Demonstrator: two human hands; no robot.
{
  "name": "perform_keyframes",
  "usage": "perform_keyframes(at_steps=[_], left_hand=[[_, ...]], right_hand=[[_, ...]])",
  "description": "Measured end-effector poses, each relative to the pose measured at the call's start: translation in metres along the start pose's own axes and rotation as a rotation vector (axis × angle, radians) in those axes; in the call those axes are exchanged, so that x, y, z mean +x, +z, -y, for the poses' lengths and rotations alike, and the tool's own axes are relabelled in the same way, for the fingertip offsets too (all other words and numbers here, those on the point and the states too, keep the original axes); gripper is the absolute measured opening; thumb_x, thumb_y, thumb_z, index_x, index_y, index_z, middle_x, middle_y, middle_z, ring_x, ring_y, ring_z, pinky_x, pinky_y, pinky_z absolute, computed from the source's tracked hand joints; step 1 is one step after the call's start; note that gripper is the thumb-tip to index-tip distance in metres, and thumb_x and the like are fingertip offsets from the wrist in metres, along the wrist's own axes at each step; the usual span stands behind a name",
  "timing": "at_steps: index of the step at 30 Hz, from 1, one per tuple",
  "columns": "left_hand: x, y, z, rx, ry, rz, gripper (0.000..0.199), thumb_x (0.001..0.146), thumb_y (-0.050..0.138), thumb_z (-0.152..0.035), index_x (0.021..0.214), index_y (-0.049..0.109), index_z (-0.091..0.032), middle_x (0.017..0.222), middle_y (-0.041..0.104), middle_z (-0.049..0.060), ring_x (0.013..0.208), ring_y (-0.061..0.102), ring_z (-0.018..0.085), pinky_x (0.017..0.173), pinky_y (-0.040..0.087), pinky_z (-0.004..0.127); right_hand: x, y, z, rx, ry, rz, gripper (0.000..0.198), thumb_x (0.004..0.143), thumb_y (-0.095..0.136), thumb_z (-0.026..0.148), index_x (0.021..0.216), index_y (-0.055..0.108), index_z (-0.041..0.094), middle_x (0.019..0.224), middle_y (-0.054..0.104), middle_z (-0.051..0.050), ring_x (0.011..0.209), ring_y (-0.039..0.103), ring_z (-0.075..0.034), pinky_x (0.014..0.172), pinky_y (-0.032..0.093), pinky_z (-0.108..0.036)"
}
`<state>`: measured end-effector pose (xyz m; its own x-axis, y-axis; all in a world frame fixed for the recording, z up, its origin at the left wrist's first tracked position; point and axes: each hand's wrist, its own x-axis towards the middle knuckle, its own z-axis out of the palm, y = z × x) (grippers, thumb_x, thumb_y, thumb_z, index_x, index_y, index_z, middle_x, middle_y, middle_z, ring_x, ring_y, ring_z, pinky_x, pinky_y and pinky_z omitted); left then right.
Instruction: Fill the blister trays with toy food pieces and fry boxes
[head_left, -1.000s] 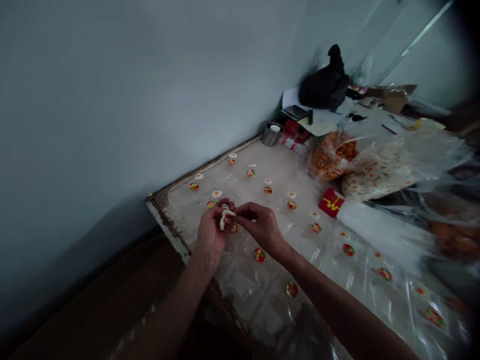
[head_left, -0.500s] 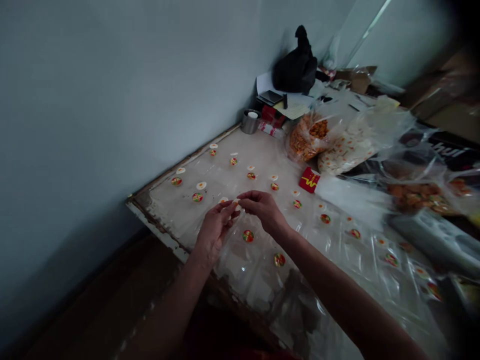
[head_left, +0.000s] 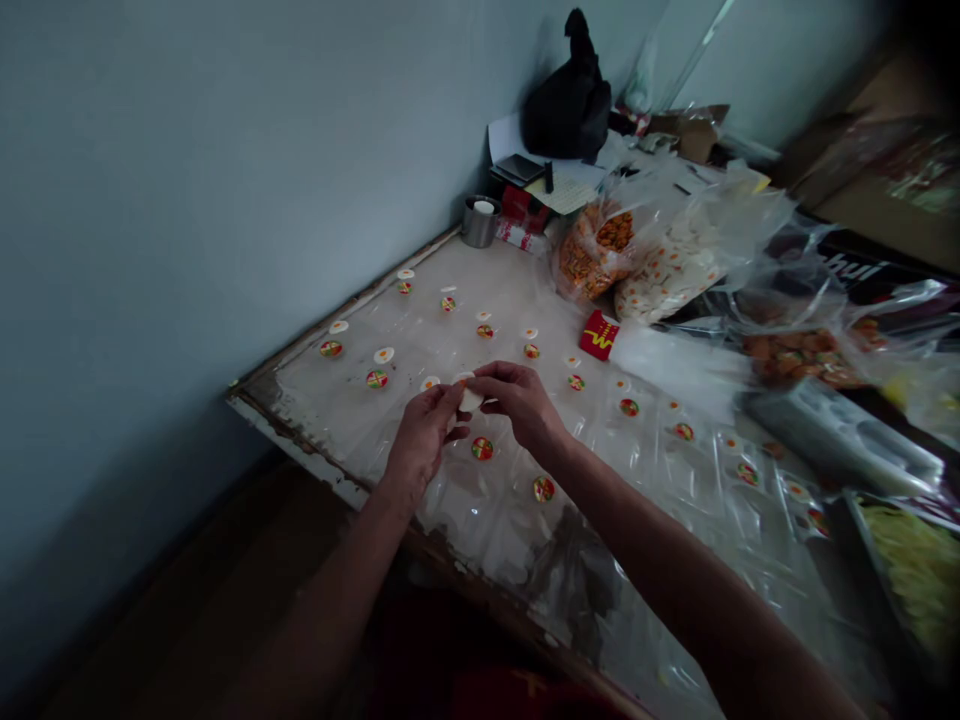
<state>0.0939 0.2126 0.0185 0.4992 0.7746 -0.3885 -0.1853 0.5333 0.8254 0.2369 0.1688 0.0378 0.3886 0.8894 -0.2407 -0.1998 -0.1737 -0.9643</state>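
Left hand [head_left: 418, 440]: thumb and forefinger are pinched closed on the left side of a small white piece [head_left: 471, 401]; the lower fingers are loosely curled and slightly apart. Right hand [head_left: 529, 410]: thumb and fingertips are closed on the opposite side of the same piece. The piece sits between both sets of fingertips, above the table [head_left: 300, 378]. It appears white and rounded, with a trace of orange at its upper part; finer detail is too small to tell. Just beyond the left fingertips lies an egg-like piece [head_left: 430, 384]. Just nearer than the hands lies a red-and-green disc [head_left: 482, 449]. Beyond the right hand lies a red packet [head_left: 599, 335].
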Motion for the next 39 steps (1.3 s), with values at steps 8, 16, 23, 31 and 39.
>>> perform_keyframes(at_steps=[8, 16, 23, 31, 39], left_hand=[[0.003, 0.006, 0.002, -0.183, -0.110, 0.018, 0.026, 0.077, 0.082, -0.036, 0.088, 0.070, -0.016, 0.084, 0.072, 0.004, 0.074, 0.068, 0.013, 0.069, 0.056, 0.023], [-0.009, -0.028, -0.020, -0.067, 0.051, -0.137, 0.028, 0.072, 0.085, -0.035, 0.088, 0.072, -0.015, 0.086, 0.074, 0.004, 0.081, 0.070, 0.015, 0.077, 0.059, 0.027], [-0.011, -0.056, -0.031, 0.063, 0.031, -0.251, 0.036, 0.065, 0.087, -0.033, 0.090, 0.069, -0.016, 0.080, 0.074, 0.003, 0.074, 0.070, 0.015, 0.057, 0.050, 0.018], [-0.011, -0.057, -0.024, -0.081, 0.012, -0.236, 0.032, 0.066, 0.084, -0.021, 0.093, 0.068, -0.014, 0.081, 0.075, 0.004, 0.076, 0.071, 0.014, 0.069, 0.058, 0.022], [-0.016, -0.065, -0.024, -0.088, 0.082, -0.251, 0.028, 0.069, 0.080, -0.015, 0.094, 0.069, -0.014, 0.084, 0.076, 0.006, 0.083, 0.073, 0.016, 0.075, 0.059, 0.022]], right_hand=[[-0.007, -0.015, 0.003, 0.125, 0.058, 0.078, 0.035, 0.064, 0.087, 0.039, 0.083, 0.066, 0.017, 0.076, 0.072, -0.004, 0.069, 0.069, -0.016, 0.068, 0.055, -0.027], [-0.004, -0.038, -0.006, -0.179, 0.144, 0.096, 0.039, 0.058, 0.090, 0.030, 0.088, 0.070, 0.016, 0.065, 0.071, -0.002, 0.053, 0.063, -0.012, 0.050, 0.047, -0.020], [0.010, -0.037, -0.024, -0.685, 0.054, 0.027, 0.023, 0.066, 0.088, 0.024, 0.076, 0.069, 0.018, 0.060, 0.066, 0.000, 0.054, 0.061, -0.016, 0.052, 0.042, -0.025], [0.027, -0.009, -0.005, -1.305, -0.548, 0.339, 0.034, 0.088, 0.074, 0.015, 0.120, 0.074, 0.026, 0.101, 0.070, -0.004, 0.087, 0.064, -0.018, 0.074, 0.041, -0.028], [0.046, 0.005, 0.005, -1.627, -0.774, 0.637, 0.014, 0.095, 0.059, 0.011, 0.099, 0.072, 0.016, 0.102, 0.068, -0.009, 0.095, 0.060, -0.022, 0.077, 0.038, -0.031]])
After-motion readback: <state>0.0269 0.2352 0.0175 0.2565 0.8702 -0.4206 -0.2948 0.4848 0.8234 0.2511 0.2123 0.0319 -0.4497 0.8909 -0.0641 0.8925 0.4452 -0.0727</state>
